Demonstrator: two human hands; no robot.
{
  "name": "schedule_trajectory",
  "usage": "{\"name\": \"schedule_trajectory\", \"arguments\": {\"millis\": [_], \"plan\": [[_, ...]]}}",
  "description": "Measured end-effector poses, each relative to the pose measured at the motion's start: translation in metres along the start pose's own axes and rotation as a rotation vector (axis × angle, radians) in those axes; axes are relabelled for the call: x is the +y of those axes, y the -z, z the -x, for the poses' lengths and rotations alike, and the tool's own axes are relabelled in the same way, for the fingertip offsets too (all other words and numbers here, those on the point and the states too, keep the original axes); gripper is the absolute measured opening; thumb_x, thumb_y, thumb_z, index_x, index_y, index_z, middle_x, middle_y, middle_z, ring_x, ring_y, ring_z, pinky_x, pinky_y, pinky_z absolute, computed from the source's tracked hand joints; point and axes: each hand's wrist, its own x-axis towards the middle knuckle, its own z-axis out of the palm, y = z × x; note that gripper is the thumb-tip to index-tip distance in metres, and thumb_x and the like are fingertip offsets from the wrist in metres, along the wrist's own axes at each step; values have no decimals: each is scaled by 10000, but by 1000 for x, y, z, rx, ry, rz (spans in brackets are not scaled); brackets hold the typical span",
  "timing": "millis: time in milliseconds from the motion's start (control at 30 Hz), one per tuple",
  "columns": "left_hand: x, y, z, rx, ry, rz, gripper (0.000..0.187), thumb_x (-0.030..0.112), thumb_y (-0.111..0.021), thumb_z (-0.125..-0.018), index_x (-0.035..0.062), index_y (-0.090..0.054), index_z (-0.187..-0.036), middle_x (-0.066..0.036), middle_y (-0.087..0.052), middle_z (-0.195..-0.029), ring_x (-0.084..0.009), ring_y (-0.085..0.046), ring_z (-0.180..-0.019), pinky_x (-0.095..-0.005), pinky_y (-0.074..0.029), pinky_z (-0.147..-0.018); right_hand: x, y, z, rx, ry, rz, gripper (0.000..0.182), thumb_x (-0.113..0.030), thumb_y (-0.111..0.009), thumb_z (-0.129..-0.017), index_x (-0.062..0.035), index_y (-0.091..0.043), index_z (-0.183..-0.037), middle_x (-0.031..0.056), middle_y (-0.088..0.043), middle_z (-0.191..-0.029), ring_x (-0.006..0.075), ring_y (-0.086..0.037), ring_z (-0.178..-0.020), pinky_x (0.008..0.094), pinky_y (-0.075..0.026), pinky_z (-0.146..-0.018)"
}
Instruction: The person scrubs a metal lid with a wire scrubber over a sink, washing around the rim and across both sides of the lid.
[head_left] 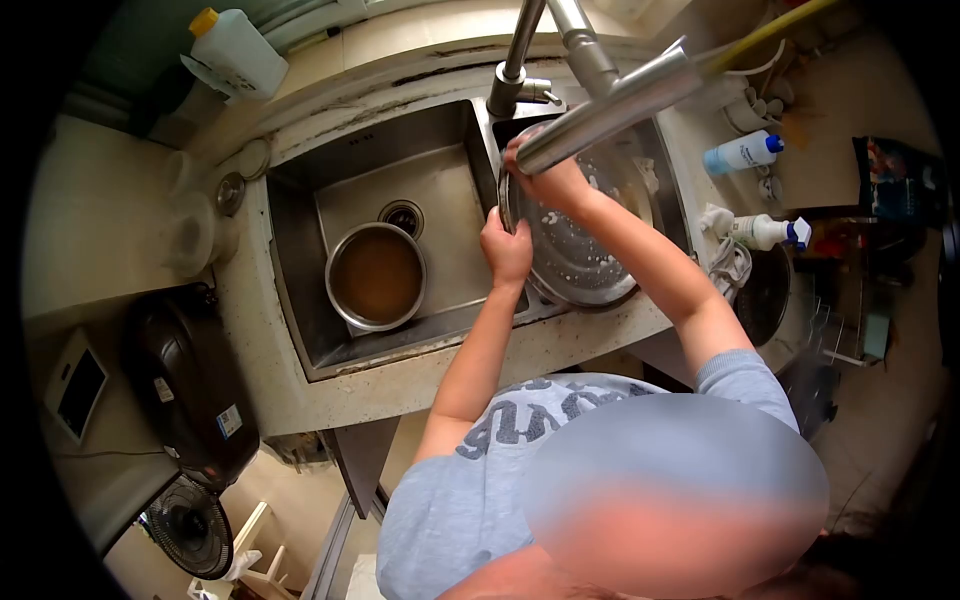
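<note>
A large round metal basin [600, 262], with white suds and drops on its inside, rests over the right-hand sink compartment. My left hand [508, 250] grips its left rim, thumb on the near side. At the upper left of the same rim, my right hand [556, 186] has its fingers curled in; the faucet spout partly covers it, and I cannot tell what is in its fingers. Standing in the left sink [455, 190] is a round metal pot [420, 300] of cloudy brown liquid, just below the drain [401, 217].
The metal faucet [610, 110] reaches over the basin. To the right are a blue-capped bottle [740, 153], a spray bottle [765, 232] and a crumpled cloth [731, 264]. A white jug [238, 55] with a yellow cap stands at the back left. A fan [190, 525] is at lower left.
</note>
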Motion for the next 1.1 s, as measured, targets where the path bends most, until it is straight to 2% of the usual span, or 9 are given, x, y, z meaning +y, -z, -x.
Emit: {"name": "schedule_trajectory", "arguments": {"millis": [200, 333, 467, 500, 567, 733, 833, 967, 1100], "plan": [[9, -6, -3, 10, 1, 51, 78, 5, -540, -714, -16, -512, -784, -83, -510, -590, -108, -441, -585, -291, -412, -562, 14, -2, -6, -38, 75, 74, 35, -117, -621, -688, -93, -599, -702, 43, -594, -788, 261, -543, -787, 351, -418, -698], [6, -1, -11, -8, 12, -40, 123, 0, -544, -709, -21, -553, -830, -112, -606, -684, -119, -556, -659, -288, -450, -611, -35, 17, 5, -56, 312, -207, 47, -62, -624, -650, -95, -590, -657, 12, -604, -760, 229, -551, -678, 359, -447, -628], [7, -2, -9, -67, 45, 35, 155, 12, -560, -714, -23, -579, -864, -123, -626, -724, -112, -577, -695, -289, -461, -631, 17, 1, -5, -55, 46, 151, 32, -82, -632, -636, -96, -604, -633, -8, -612, -769, 170, -553, -785, 340, -455, -610], [4, -1, -13, -60, 37, 34, 155, 12, -560, -714, -23, -579, -864, -123, -626, -724, -112, -577, -695, -289, -461, -631, -23, 14, 2, -275, 235, 113, 56, -79, -619, -626, -96, -573, -598, -9, -601, -754, 171, -555, -773, 336, -443, -587], [-6, -2, -13, 39, -15, 15, 150, 11, -567, -707, -27, -577, -852, -117, -623, -707, -101, -558, -663, -282, -457, -615, -42, 22, 4, -118, 352, -155, 84, -67, -602, -623, -98, -545, -570, -20, -589, -729, 185, -564, -664, 325, -431, -568], [-3, 2, -13, -75, 82, 46, 87, 16, -593, -705, -19, -572, -781, 16, -560, -645, -39, -448, -634, -235, -413, -555, -8, 2, -1, -177, 164, 74, 78, -66, -604, -619, -96, -536, -597, -1, -589, -778, 209, -535, -757, 339, -426, -637], [-5, 0, -12, 40, 33, 139, 49, -13, -572, -716, -15, -569, -765, 15, -562, -651, -42, -458, -639, -229, -415, -563, -18, 5, 3, -156, 286, -159, 122, -71, -627, -639, -81, -516, -589, 10, -567, -743, 235, -511, -735, 349, -425, -647], [-15, 0, 2, -39, 96, 204, 127, -30, -591, -741, -7, -600, -865, 21, -604, -767, -44, -507, -683, -215, -430, -629, 53, -27, -1, -15, -72, 53, 114, -82, -634, -688, -93, -529, -645, 54, -554, -748, 265, -502, -708, 356, -420, -639], [-18, 2, 3, 14, 54, 171, 94, -22, -578, -732, -24, -569, -826, -17, -595, -705, -62, -518, -664, -229, -437, -615, -1, -33, 5, -47, -39, -18, 86, -80, -632, -660, -78, -546, -659, 57, -537, -720, 259, -514, -725, 367, -422, -654]]}}
